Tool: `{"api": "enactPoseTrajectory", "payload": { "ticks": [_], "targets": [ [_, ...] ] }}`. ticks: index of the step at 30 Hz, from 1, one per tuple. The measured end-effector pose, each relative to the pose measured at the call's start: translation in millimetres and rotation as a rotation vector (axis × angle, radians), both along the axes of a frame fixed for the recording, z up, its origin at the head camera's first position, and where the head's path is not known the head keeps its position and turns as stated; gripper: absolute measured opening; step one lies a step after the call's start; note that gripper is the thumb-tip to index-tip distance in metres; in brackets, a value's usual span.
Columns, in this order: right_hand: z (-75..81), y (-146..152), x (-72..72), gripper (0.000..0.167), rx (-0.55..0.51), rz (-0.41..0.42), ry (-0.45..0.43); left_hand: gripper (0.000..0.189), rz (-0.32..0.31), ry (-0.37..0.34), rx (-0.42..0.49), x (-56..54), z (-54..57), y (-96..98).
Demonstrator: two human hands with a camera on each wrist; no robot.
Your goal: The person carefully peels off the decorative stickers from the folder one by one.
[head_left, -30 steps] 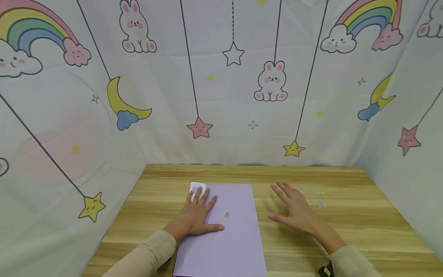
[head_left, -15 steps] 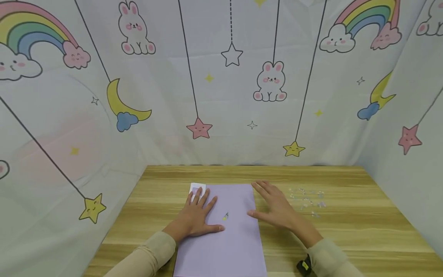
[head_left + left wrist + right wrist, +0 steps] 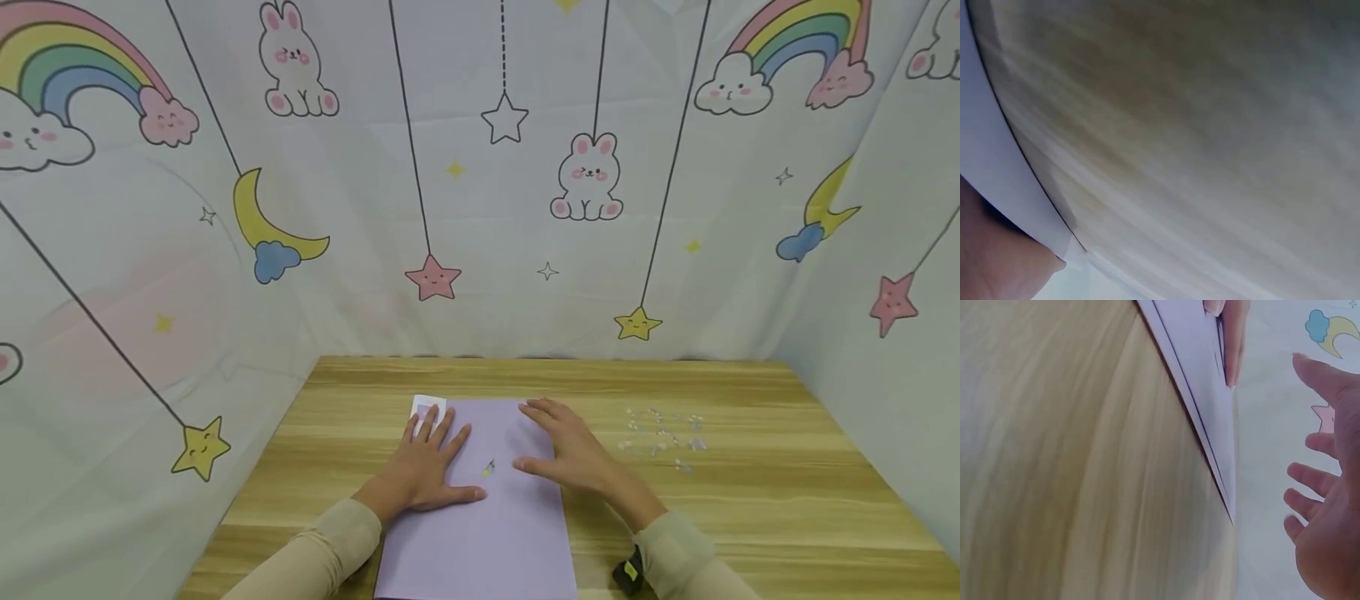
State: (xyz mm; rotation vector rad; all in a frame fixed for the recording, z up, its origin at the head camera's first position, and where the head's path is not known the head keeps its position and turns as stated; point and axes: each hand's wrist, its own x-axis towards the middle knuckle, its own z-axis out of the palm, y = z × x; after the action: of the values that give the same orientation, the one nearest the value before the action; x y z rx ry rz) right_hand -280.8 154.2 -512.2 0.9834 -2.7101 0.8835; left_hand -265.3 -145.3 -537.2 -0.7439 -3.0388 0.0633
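Note:
A lilac rectangular board or book [image 3: 480, 542] lies flat on the wooden table; which of the two it is I cannot tell. My left hand [image 3: 423, 471] rests on its left side with fingers spread, partly covering a white card [image 3: 418, 402] at the far left corner. Right of the left thumb, a small green and yellow sticker-like piece [image 3: 489, 468] sits on the lilac surface. My right hand [image 3: 566, 450] hovers over the right edge, fingers apart and holding nothing. In the right wrist view, the right hand's fingers [image 3: 1313, 478] are spread above the table.
Several tiny clear and coloured pieces [image 3: 663, 433] lie scattered on the table [image 3: 750, 500] to the right. A white cloth printed with rabbits, stars and rainbows [image 3: 510, 208] hangs behind and at both sides. A black wrist strap [image 3: 628, 573] shows under the right sleeve.
My right hand has moved left from beside the scattered pieces to above the lilac cover's right edge, uncovering more of those pieces. My left hand has stayed in place.

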Motion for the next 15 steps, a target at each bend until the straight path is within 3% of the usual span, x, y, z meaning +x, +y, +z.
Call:
{"api": "enactPoseTrajectory", "payload": {
  "ticks": [4, 15],
  "targets": [
    [-2.2, -13, 0.5, 0.078, -0.026, 0.044, -0.05, 0.115, -0.001, -0.004, -0.007, 0.2, -0.9, -1.9],
    [-13.0, -37, -2.3, 0.061, -0.01, 0.085, -0.045, 0.116, -0.013, 0.004, 0.008, -2.7, -9.2, -5.7]
  ]
}}
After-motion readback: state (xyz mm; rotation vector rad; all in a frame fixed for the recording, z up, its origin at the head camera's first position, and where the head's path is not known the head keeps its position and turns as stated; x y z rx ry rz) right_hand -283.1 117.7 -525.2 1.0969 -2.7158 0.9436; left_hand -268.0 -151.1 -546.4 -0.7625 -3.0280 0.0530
